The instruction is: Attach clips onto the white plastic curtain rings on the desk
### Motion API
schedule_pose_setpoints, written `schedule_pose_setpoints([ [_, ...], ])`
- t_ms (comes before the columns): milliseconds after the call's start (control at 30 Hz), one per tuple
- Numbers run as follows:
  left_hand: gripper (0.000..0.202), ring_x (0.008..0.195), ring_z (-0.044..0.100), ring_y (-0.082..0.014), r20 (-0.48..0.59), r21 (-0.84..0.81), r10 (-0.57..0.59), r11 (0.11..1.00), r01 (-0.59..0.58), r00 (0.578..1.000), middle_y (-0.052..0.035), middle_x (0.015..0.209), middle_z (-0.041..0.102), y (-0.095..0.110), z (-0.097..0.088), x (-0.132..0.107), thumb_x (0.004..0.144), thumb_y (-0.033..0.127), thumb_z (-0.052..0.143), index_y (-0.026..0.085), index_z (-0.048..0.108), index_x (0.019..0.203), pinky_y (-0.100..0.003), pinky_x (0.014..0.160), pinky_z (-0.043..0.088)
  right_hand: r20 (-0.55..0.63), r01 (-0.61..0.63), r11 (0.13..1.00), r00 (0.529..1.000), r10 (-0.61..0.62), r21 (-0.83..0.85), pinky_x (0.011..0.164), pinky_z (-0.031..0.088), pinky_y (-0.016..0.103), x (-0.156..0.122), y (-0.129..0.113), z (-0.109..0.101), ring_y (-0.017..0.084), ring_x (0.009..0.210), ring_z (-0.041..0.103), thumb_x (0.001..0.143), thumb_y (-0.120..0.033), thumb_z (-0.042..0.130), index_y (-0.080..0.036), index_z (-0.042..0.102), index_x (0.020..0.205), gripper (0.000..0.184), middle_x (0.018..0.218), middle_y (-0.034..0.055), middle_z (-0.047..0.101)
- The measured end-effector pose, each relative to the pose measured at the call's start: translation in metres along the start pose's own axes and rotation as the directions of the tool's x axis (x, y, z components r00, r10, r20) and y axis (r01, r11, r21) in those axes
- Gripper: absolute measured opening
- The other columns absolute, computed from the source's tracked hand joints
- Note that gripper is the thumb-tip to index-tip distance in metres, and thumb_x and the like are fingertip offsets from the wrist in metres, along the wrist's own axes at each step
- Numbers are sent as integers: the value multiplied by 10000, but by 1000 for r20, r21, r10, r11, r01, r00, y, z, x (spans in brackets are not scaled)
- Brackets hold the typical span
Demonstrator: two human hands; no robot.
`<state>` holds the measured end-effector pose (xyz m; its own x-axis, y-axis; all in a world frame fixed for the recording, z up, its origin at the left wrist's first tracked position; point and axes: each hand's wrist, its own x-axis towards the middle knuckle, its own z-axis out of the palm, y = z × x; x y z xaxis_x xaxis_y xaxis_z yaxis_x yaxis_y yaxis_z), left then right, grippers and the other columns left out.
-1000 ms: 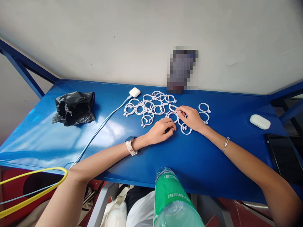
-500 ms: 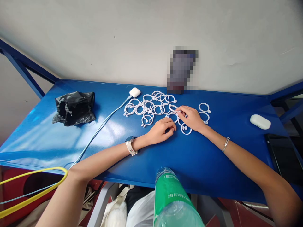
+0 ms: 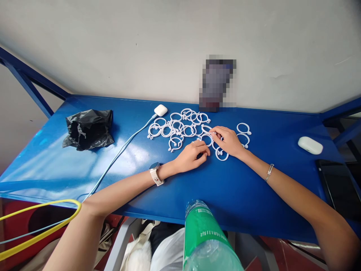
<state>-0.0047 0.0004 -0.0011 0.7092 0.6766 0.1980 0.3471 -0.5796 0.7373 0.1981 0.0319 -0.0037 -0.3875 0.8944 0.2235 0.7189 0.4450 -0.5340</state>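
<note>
A cluster of white plastic curtain rings (image 3: 188, 130), each with a small eyelet, lies spread over the blue table. My left hand (image 3: 193, 155) rests on the tabletop at the cluster's near edge, loosely curled, with a gap between thumb and fingers and nothing in it. Across from it, my right hand (image 3: 227, 141) lies palm down over several rings, its fingertips touching them. Its thumb is apart from the fingers, and no ring is lifted. The right palm partly hides the rings below. Two more curtain rings (image 3: 243, 128) lie just right of that hand.
A crumpled black plastic bag (image 3: 88, 130) sits at left. A white charger (image 3: 160, 110) with a pale blue cable (image 3: 120, 152) stands behind the rings. At right are a white earbud case (image 3: 310, 145) and a dark phone (image 3: 338, 188). A green-labelled bottle (image 3: 207, 229) rises in front.
</note>
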Motion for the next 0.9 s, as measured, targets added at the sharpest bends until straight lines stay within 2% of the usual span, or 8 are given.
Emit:
schedule_pose_setpoints([
  [900, 201, 850, 565, -181, -9, -8, 0, 1000, 0, 1000, -51, 901, 635, 1, 0, 0, 888, 152, 424, 174, 623, 871, -310, 805, 462, -3, 5, 1000, 1000, -5, 4, 636, 419, 307, 0, 1, 1, 191, 686, 596, 943, -292, 429, -207, 620, 884, 218, 827, 52, 687],
])
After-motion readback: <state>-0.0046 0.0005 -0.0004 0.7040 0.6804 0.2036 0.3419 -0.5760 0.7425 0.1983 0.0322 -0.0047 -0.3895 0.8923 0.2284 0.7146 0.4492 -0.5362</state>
